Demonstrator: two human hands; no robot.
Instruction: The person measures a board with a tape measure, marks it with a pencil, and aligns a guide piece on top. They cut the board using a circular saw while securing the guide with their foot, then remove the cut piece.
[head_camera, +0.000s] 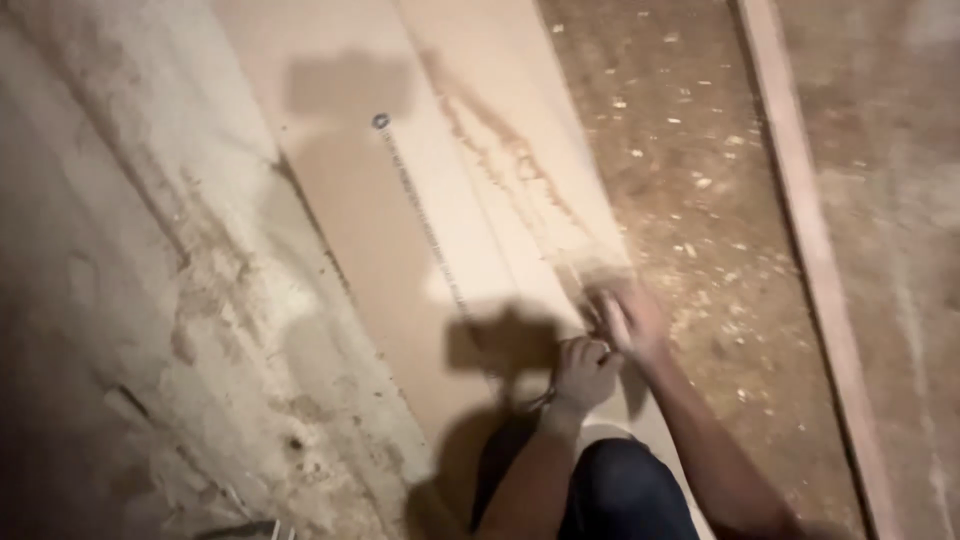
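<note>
The left hand (583, 372) is clenching a tape measure (420, 215) running up the board (370, 240); the right hand (632, 320) (blurred, grip indiscernible) is resting at the board's sawdust-strewn right edge.

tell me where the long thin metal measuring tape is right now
In the head view, the long thin metal measuring tape lies stretched along the pale wooden board, left of centre, running from the left hand.

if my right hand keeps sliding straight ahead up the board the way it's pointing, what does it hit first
Probably the streak of sawdust lying along the light board just ahead of your right hand. The hand is motion-blurred, so its exact heading is uncertain. The tape measure runs to its left.
</note>
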